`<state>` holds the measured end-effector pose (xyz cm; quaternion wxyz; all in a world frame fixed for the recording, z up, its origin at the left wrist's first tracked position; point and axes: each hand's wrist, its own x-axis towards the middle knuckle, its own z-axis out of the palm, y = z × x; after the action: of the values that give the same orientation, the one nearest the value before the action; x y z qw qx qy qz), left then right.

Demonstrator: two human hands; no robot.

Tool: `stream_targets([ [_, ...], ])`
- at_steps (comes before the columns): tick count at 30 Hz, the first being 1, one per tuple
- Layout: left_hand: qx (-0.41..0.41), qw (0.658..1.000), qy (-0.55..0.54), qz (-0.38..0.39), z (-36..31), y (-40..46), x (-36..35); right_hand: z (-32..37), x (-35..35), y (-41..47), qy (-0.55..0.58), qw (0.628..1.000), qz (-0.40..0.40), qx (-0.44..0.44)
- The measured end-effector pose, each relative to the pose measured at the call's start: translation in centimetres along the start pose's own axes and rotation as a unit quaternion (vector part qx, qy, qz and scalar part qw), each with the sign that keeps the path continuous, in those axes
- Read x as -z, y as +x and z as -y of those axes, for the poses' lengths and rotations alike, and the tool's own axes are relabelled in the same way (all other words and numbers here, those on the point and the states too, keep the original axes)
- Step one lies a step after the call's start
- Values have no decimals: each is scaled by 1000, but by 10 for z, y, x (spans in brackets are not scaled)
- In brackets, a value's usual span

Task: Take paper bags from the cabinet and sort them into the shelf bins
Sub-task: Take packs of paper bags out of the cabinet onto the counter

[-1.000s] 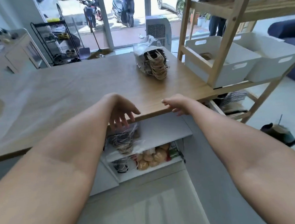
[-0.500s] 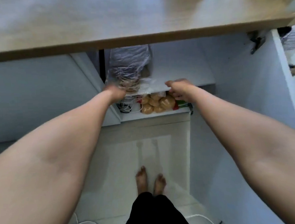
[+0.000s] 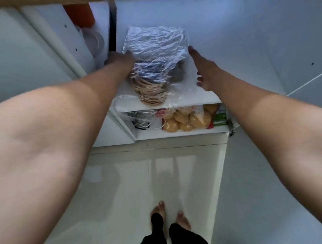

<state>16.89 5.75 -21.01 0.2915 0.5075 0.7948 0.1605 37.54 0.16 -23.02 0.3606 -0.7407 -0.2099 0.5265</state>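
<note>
- Neither hand has a firm hold yet, as far as I can see. The left hand (image 3: 119, 58) is against the left side of the bundle (image 3: 154, 61); its fingers are blurred and partly hidden by the wrap, so I cannot tell whether they have closed on it. The right hand (image 3: 203, 70) is spread, fingers straight, just beside the bundle's right side and not gripping.
- The bundle is a stack of paper bags in crinkled clear plastic, their twine handles (image 3: 151, 93) spilling toward the front edge. It lies on the upper shelf (image 3: 196, 100) of the cabinet.
- On the lower shelf sits a packet of buns (image 3: 186, 119), with something green beside it.
- The step in hand looks like the pick-up: both hands bracketing the bundle to lift it out.
- Next, I'd judge, both palms must squeeze the sides together, since the plastic looks slippery and loose, then draw it forward under the counter edge.
- No brand or writing is readable; the green pack's print is too blurred.
</note>
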Motion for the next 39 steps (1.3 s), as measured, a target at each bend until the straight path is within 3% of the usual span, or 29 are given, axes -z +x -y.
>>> stream_targets([
  [5,15,994,-34,98,6,31,-19,-1,-20,32,-42,998,36,-11],
  [14,10,990,8,138,10,19,-26,-8,-20,34,-17,999,24,-19],
  [20,91,974,-51,202,29,-20,-28,-34,3,2,-21,997,28,-70],
  [26,126,969,-126,169,62,-61,-29,-70,26,-41,9,985,71,-158],
  [32,146,925,-265,229,98,-88,-33,-111,48,-79,21,973,89,-210],
  [35,147,919,-245,271,115,-103,-31,-128,56,-93,63,967,120,-218],
  [39,196,864,-256,387,124,-115,-15,-142,66,-119,100,958,147,-227],
])
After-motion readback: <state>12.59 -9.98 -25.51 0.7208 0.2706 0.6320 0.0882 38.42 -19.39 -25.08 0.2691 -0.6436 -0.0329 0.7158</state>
